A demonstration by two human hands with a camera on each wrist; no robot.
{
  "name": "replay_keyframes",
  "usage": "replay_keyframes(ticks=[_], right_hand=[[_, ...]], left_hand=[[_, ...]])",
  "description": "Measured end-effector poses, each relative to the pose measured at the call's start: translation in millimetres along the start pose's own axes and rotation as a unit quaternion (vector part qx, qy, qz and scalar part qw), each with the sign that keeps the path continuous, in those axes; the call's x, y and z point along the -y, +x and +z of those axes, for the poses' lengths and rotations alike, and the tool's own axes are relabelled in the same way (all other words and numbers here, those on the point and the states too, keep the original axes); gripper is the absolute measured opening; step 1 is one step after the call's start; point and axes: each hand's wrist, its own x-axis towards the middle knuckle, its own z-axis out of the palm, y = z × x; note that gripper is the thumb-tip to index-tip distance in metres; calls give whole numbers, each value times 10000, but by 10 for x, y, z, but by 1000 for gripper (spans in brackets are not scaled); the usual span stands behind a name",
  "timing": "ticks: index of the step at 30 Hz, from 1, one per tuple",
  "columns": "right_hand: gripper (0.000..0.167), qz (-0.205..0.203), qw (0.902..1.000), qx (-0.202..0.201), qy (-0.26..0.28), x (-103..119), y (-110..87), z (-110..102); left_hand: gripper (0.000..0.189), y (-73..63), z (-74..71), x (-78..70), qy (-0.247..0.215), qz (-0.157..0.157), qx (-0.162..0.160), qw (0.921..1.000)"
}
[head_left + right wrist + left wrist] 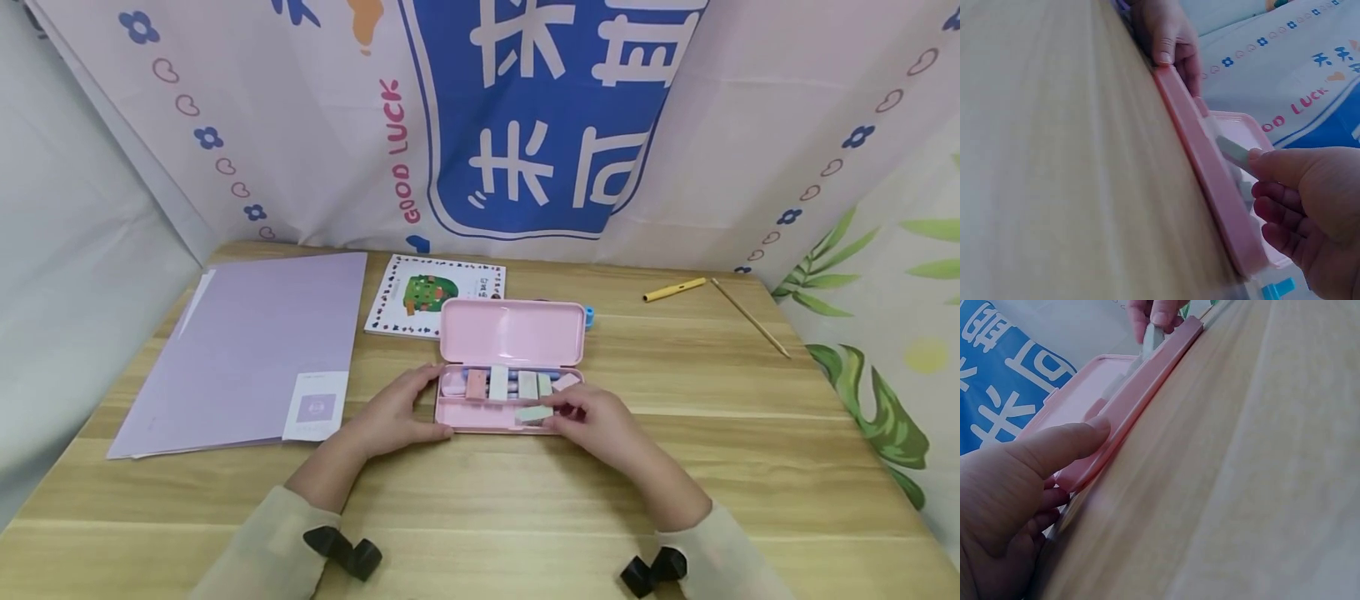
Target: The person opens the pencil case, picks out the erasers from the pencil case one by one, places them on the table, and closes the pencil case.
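A pink pencil case (pixel 472 414) lies on the table with its lid (pixel 513 333) raised. My left hand (pixel 397 412) holds its left end, the thumb (pixel 1088 436) over the front edge and the other fingers at the end wall. Between thumb and fingertips, my right hand (pixel 603 421) pinches a pale green eraser (pixel 534 413) over the front compartment. Behind it sit a pink eraser (pixel 476 385), a white eraser (pixel 498 382) and several other small blocks. Blue pens lie partly hidden under these.
At the left lies a large lilac folder (pixel 262 350) with a white card (pixel 317 408) on its corner. A booklet (pixel 382 312) lies behind the case, partly covered by the lid. A yellow pen (pixel 675 290) and a thin stick (pixel 750 318) are at the back right.
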Motion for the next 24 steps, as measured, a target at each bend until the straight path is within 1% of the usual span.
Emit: replay_keyframes(ticks=[3,6,9,13,16,19,23,24], right_hand=[[23,356,9986,-277,271,-34,-23,-99],[23,707,9943,-623,489,-124,-52,-226],[26,975,9883,-998,618,-283,-81,-370],[33,1356,9773,-1545,510,-573,-138,-583],[38,1764,9629,-2022,280,-829,-210,-749],[41,2307,9421,-2431,71,-1112,-300,-909],[46,3008,9135,-2738,-75,-1444,-421,-1111],[46,3138,9078,-2780,-92,-1510,-449,-1152]], left_hand=[[94,-5,-15,-3,-30,-44,-3,10000],[91,-7,-30,2,-6,-101,1,9999],[89,-10,-38,12,30,-136,11,9999],[88,-10,-38,29,28,-69,-9,10000],[87,-6,-30,43,6,-15,-25,10000],[87,1,-19,54,-19,3,-22,10000],[87,10,-13,53,-42,-26,-12,10000],[87,12,-12,53,-43,-33,-14,10000]])
